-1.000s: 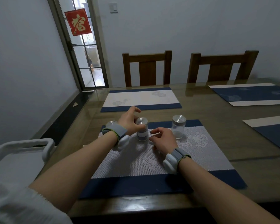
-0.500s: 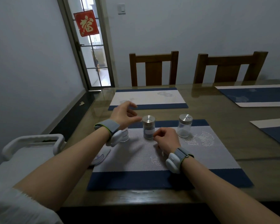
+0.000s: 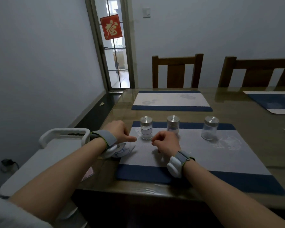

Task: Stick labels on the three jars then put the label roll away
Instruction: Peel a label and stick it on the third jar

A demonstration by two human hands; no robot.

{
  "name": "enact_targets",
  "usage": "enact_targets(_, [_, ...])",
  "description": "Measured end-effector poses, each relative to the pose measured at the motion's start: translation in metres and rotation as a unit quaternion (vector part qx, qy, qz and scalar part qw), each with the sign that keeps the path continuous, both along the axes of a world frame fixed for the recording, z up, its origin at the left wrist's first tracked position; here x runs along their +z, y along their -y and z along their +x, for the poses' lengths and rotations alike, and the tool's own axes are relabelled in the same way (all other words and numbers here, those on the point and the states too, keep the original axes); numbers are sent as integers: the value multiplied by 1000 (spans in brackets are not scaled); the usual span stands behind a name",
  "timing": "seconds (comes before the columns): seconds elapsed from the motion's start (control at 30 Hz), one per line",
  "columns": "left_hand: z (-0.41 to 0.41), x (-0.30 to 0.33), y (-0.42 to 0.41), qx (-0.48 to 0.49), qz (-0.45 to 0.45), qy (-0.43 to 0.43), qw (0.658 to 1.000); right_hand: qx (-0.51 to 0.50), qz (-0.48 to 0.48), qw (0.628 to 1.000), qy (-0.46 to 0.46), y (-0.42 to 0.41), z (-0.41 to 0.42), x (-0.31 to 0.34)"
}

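Three clear jars with silver lids stand in a row at the far edge of the grey and blue placemat (image 3: 220,155). The left jar (image 3: 146,129) shows a white label with a blue outline. My right hand (image 3: 166,143) partly hides the middle jar (image 3: 173,123). No label shows on the right jar (image 3: 210,129). My right hand rests on the mat with its fingers curled and nothing visible in them. My left hand (image 3: 118,132) hovers at the mat's left edge, thumb pointing at the left jar, fingers hidden. The label roll (image 3: 123,151) lies under that wrist.
The wooden table (image 3: 253,137) carries more placemats at the back (image 3: 171,100) and right. Two wooden chairs (image 3: 176,71) stand behind it. A white cart (image 3: 44,155) sits against the table's left edge. A glazed door is beyond.
My left hand has let go of the middle jar and drawn back to the left, over the label roll. My right hand has stayed curled on the mat.
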State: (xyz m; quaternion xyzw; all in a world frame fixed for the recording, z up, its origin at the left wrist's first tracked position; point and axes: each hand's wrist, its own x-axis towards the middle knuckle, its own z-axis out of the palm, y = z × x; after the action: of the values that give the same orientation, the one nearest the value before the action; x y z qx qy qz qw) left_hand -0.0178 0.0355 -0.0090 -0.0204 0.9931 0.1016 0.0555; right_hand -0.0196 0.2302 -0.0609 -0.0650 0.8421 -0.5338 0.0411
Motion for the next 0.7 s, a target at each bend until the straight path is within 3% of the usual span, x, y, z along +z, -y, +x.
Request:
enact_targets(0.13, [9, -10, 5, 2, -41, 42, 998, 5, 0, 1000, -1, 11, 2, -3])
enact_targets(0.3, [13, -13, 1, -9, -55, 17, 998, -1, -12, 1000, -9, 20, 3, -6])
enact_targets(0.5, [12, -9, 8, 42, 183, 14, 982, 12, -25, 999, -23, 25, 7, -4])
enact_targets(0.7, [17, -1, 16, 91, 323, 15, 942, 40, -58, 994, -87, 37, 14, 3])
